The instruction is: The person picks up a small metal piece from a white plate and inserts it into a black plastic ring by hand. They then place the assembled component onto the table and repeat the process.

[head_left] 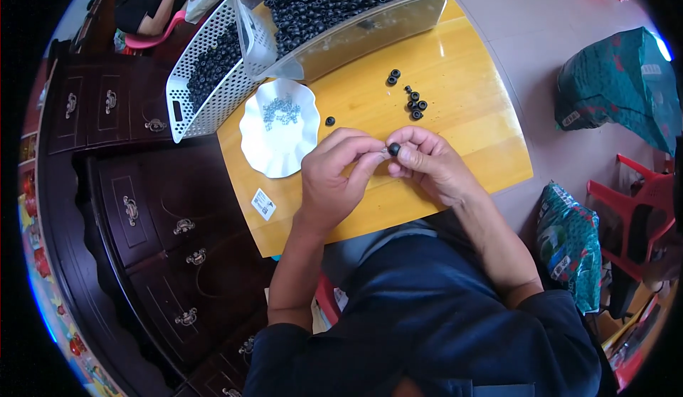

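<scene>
Above the near part of the yellow table, my right hand [442, 171] pinches a small round black part [394, 149] between thumb and fingers. My left hand [336, 176] is closed in a pinch right beside it, on a tiny silvery piece [385, 150] that meets the black part; its exact kind is too small to tell. Left of my hands, a white wavy-rimmed plate [279, 161] holds a heap of small pale silvery pieces [282, 111]. Several loose black parts [416, 105] lie beyond my right hand, and a single one [330, 121] sits near the plate.
A clear plastic bin [356, 47] full of black parts stands at the table's far side, beside a white perforated basket [213, 102] of similar parts. A white label [263, 204] lies front left. Dark drawers [135, 212] flank the left; green bags [605, 77] and a red chair [644, 201] stand right. Another person [146, 2] sits far left.
</scene>
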A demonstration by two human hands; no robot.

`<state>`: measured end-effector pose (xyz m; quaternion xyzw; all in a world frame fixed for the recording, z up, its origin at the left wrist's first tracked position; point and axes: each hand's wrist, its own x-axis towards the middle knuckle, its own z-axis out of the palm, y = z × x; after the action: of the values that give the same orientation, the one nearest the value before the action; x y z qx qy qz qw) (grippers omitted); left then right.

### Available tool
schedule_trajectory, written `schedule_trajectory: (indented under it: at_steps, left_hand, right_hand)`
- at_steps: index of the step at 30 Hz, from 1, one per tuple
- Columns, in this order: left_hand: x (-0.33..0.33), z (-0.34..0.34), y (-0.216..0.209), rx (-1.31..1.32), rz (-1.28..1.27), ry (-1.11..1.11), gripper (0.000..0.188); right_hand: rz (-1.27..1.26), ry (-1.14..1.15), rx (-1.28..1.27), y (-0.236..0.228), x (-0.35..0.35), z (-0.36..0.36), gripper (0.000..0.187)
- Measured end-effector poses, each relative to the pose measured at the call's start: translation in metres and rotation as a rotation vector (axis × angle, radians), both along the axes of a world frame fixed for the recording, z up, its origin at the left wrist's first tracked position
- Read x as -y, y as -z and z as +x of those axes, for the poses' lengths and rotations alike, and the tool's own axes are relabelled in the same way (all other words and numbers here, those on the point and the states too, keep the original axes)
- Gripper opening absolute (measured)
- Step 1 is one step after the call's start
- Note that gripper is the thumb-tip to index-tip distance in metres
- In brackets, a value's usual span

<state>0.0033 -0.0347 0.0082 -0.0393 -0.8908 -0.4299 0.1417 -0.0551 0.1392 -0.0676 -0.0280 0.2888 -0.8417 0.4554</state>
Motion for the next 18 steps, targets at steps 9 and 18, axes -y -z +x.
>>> schedule_trajectory:
  at_steps: [9,18]
  left_hand:
    - [-0.010,-0.004,0.003,-0.099,-0.100,0.011,0.015]
    - [0.008,-0.006,0.003,0.505,0.448,0.128,0.014]
  right_hand:
    - [-0.063,0.014,0.031,0.003,-0.001,-0.001,0.020]
    - [0.077,-0.109,-0.159,0.000,-0.015,-0.008,0.019]
